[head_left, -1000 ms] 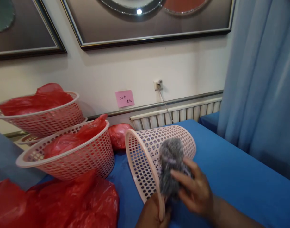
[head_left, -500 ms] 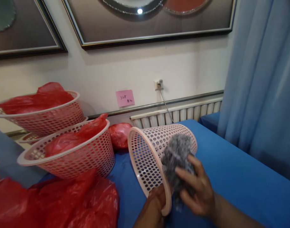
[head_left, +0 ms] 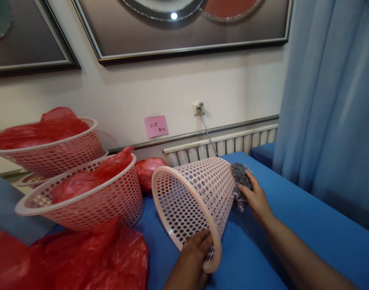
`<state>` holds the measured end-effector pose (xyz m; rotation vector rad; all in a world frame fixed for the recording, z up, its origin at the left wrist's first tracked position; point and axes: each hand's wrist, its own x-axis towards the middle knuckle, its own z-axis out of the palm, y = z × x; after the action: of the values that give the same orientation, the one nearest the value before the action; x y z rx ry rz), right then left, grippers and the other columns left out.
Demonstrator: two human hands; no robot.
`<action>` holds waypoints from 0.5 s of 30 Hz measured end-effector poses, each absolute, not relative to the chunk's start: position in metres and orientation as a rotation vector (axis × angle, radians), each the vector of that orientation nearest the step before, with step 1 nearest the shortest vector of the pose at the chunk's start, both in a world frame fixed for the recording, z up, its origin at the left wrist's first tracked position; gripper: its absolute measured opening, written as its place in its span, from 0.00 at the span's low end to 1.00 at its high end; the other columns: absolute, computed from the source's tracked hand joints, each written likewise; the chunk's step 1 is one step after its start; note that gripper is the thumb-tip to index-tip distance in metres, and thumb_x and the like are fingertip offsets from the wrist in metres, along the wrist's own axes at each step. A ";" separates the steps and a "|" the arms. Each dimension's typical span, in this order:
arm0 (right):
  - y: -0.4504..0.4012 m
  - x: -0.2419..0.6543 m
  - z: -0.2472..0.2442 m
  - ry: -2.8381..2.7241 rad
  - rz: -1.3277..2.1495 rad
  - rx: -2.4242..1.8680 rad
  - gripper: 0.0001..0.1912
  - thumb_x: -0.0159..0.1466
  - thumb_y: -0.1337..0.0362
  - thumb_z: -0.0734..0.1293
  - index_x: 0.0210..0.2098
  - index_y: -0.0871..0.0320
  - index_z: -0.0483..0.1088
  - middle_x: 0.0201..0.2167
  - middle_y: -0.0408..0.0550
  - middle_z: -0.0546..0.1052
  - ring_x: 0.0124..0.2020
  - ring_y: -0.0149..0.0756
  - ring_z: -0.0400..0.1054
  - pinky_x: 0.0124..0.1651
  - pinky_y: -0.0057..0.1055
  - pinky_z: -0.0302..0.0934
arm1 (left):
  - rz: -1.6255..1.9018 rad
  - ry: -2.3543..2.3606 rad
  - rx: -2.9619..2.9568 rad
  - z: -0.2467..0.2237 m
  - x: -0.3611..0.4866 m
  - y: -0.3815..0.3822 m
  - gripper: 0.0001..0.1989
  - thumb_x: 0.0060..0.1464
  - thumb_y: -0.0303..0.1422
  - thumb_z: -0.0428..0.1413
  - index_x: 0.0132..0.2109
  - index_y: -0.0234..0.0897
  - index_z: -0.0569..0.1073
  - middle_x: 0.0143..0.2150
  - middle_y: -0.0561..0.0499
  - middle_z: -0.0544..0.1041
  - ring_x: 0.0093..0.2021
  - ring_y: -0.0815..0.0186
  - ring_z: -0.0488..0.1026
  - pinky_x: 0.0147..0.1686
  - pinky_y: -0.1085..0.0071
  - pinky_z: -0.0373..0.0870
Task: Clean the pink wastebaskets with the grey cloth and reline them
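Note:
A pink perforated plastic basket (head_left: 214, 181) lies on its side on the blue-covered table, its mouth toward the lower left. My left hand (head_left: 196, 249) grips the lower rim, fingers curled inside the mouth. At the basket's base, on the right, my right hand (head_left: 255, 195) holds a grey fuzzy cloth (head_left: 241, 177) against the plastic, with the fingers bent over it. Part of the cloth hangs below the fingers.
Two pink baskets (head_left: 112, 205) (head_left: 63, 155) holding red plastic bags stand at the left. More red bags (head_left: 112, 257) lie in front, and another (head_left: 149, 171) sits behind. A radiator (head_left: 208, 149) runs along the wall; a blue curtain (head_left: 326, 104) hangs right.
My right hand and the cloth have moved away from me, from the basket's side near the rim to its base. The basket has turned slightly; my left hand stays at the rim.

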<state>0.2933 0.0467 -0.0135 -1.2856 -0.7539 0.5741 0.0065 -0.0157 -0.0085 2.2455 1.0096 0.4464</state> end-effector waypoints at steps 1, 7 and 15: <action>0.045 0.286 -0.017 -0.767 0.604 -1.262 0.41 0.57 0.50 0.71 0.68 0.53 0.64 0.68 0.54 0.67 0.69 0.51 0.62 0.70 0.52 0.56 | 0.439 1.017 2.286 -0.012 0.005 -0.015 0.40 0.45 0.24 0.60 0.68 0.47 0.71 0.71 0.46 0.69 0.69 0.49 0.65 0.70 0.53 0.58; 0.039 0.248 -0.021 -0.669 0.752 -1.127 0.47 0.59 0.47 0.72 0.73 0.48 0.54 0.70 0.51 0.66 0.69 0.46 0.63 0.68 0.50 0.61 | 0.593 1.012 2.324 -0.012 0.004 -0.013 0.35 0.54 0.21 0.53 0.68 0.48 0.70 0.70 0.45 0.70 0.67 0.52 0.68 0.68 0.53 0.63; 0.047 0.261 -0.016 -0.481 0.884 -1.026 0.47 0.50 0.63 0.74 0.69 0.55 0.61 0.47 0.50 0.83 0.43 0.45 0.80 0.46 0.41 0.76 | 0.720 1.061 2.221 -0.003 0.014 -0.020 0.27 0.59 0.28 0.55 0.64 0.49 0.75 0.69 0.49 0.72 0.68 0.50 0.67 0.70 0.53 0.60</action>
<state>0.2605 0.0469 -0.0156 -1.0264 -0.4813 0.8838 0.0139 -0.0204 -0.0035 2.2214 1.0608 0.7197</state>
